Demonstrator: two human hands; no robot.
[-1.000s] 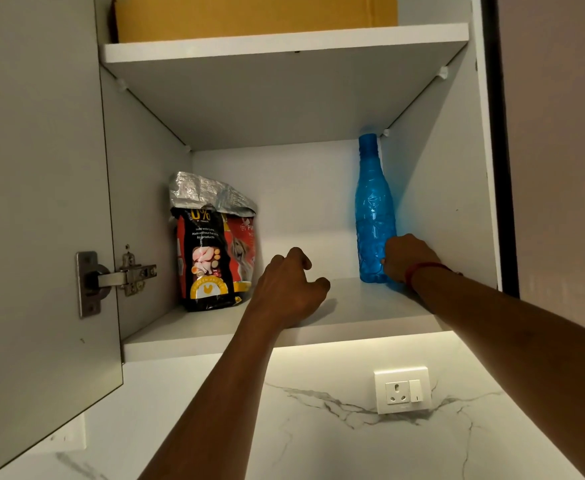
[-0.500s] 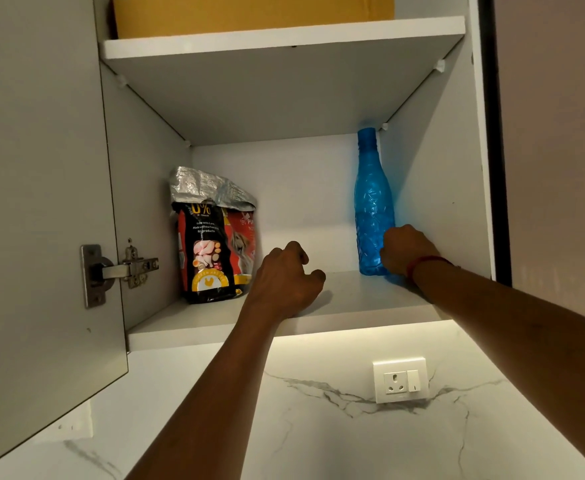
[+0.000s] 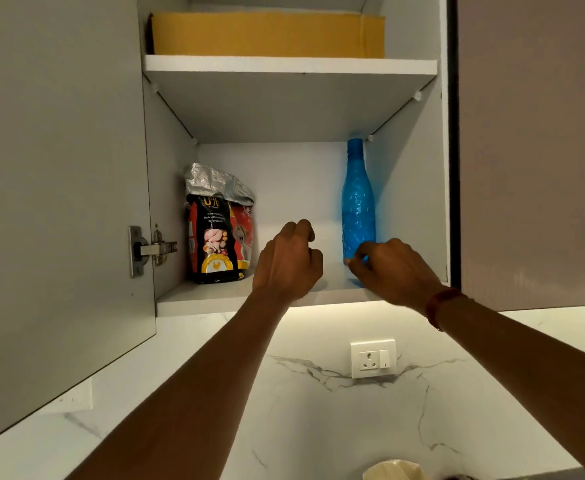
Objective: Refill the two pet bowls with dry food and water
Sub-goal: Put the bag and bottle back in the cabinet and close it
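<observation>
1. An open door (image 3: pixel 59 202) stood left of both hands, its metal hinge (image 3: pixel 152 249) about level with the left hand (image 3: pixel 287 261).
2. Above the hands, an upper shelf (image 3: pixel 291 65) carried a yellow-brown box (image 3: pixel 266 34). Below the wrists, a white socket (image 3: pixel 373 358) sat on the marbled wall (image 3: pixel 318 427).
3. The left hand hung over the front of the lower shelf (image 3: pixel 208 296), fingers curled in and holding nothing.
4. The right hand (image 3: pixel 391 268), with a red band (image 3: pixel 438 304) at the wrist, sat in front of the bottle (image 3: pixel 357 202) and hid part of its base. Its curled fingertips (image 3: pixel 350 262) met the bottle's foot. Whether they actually gripped it could not be told.
5. The bottle stood upright just right of the left hand, close to the cupboard's right wall. It was clear blue plastic with a faceted, crinkled surface, a narrow neck and a blue cap.
6. The food bag (image 3: pixel 219 233) stood upright just left of the left hand, not touching it, near the left wall and well apart from the bottle. It was black and red with printed pictures, and its crumpled silver top was folded over.
</observation>
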